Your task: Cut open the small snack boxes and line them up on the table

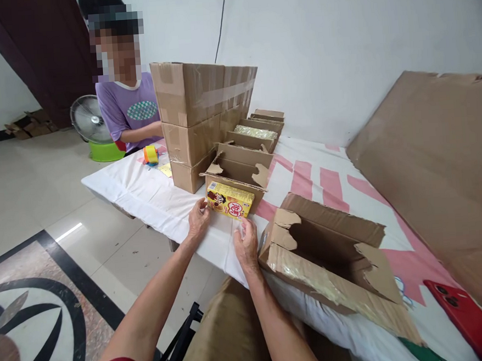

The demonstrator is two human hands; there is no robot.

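A yellow snack box [231, 200] with red lettering and a cartoon figure is between my two hands, in front of an open cardboard carton [240, 167]. My left hand [199, 218] has its curled fingers at the box's left end. At the lower right corner of the box, my right hand [246, 240] holds it with bent fingers and thumb. Whether the box also rests on the table cannot be made out. To the right of my right hand stands another open carton [334, 275] with torn, spread flaps; its dark inside shows no contents.
Taped cartons [189, 96] are stacked beyond my left hand, with more open cartons [258, 138] behind. Tape rolls [150, 155] lie near a person in a purple shirt [126, 109]. A red phone [460, 313] and a large cardboard sheet [434, 172] are at right.
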